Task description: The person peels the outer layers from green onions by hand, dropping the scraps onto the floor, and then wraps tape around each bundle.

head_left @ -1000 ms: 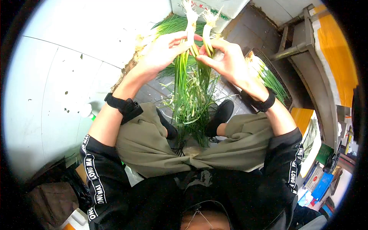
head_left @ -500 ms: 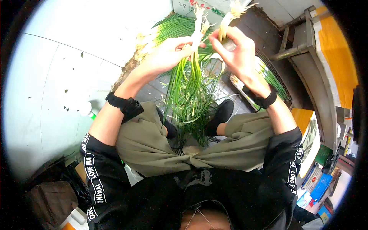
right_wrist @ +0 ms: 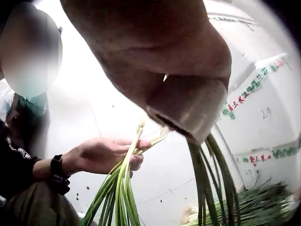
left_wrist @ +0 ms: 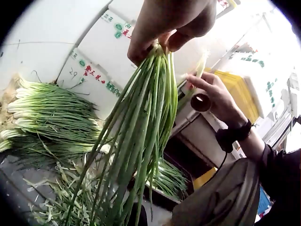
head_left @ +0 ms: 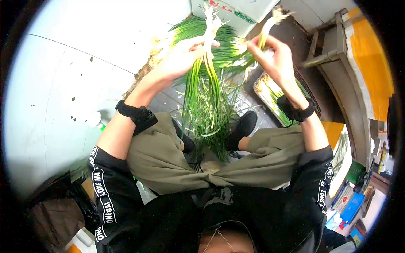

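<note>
The left hand grips a bunch of green onions at the pale stems, roots up and leaves hanging down. In the left wrist view that bunch fans out below the fingers. Off to the right, the right hand pinches another green onion by its stem, its root end up and apart from the left bunch. The right wrist view shows dark green leaves hanging below the right hand, whose fingertips are hidden there.
Green onions lie piled on the floor beyond the hands. Loose trimmings lie between the shoes. A basket of green onions stands at the right, near a metal-framed table. White boxes stand at the back.
The right hand has moved away to the right from the left hand, carrying its green onion. The left hand stays nearly in place, still gripping its bunch.
</note>
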Demonstrator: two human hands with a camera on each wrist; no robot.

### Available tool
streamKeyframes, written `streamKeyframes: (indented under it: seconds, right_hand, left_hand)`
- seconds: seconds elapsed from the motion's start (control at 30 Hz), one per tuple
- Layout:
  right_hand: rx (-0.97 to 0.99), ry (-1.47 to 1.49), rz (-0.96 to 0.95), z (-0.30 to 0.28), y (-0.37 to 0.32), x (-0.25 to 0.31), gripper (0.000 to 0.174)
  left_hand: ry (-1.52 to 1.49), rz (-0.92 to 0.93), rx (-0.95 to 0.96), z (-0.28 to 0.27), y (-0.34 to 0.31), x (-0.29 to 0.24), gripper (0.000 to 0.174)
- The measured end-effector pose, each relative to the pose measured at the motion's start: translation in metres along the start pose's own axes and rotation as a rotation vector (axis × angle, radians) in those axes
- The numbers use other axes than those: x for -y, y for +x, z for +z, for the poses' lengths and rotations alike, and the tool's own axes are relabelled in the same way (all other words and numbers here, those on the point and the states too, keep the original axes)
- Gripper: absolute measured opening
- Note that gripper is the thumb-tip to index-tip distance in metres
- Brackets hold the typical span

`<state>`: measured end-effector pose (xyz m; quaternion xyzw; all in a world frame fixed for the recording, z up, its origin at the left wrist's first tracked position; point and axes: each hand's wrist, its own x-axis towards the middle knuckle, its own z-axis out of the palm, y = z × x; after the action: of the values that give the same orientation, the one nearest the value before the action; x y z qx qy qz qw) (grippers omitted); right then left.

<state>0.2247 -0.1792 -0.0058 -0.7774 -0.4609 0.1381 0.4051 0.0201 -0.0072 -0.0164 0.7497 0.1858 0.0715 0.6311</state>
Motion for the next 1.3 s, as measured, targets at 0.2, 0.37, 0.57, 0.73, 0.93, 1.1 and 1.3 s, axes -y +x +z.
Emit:
streamKeyframes:
  seconds: [0.2,0.37,0.57,0.73,0.93,1.1,1.3]
  right_hand:
    - [0.227,-0.061,-0.209,0.012,-0.013,0.003,0.025]
    - [0.125,0.156,-0.057,0.016,-0.013,0.025,0.026]
    - [0.017,0.195,-0.097,0.035,-0.003,0.011,0.030]
    - [0.093,0.276,-0.005,0.032,-0.004,0.013,0.029]
    - [0.094,0.396,0.083,0.030,-0.007,0.022,0.026]
    - [0.000,0.358,0.057,0.033,-0.004,0.017,0.027]
    - [-0.138,0.165,-0.085,0.030,-0.007,0.027,0.024]
  left_hand:
    - [0.031,0.018,0.002,0.001,0.004,0.003,0.036]
    - [0.020,0.065,0.072,0.006,0.005,0.001,0.033]
    - [0.109,0.126,0.036,0.014,0.007,0.002,0.027]
    - [0.125,0.181,-0.006,0.012,0.007,0.006,0.022]
    - [0.180,0.212,-0.031,0.011,0.007,0.007,0.026]
    - [0.217,0.250,-0.003,0.012,0.009,0.005,0.023]
    - [0.154,0.159,-0.036,0.015,0.009,0.003,0.025]
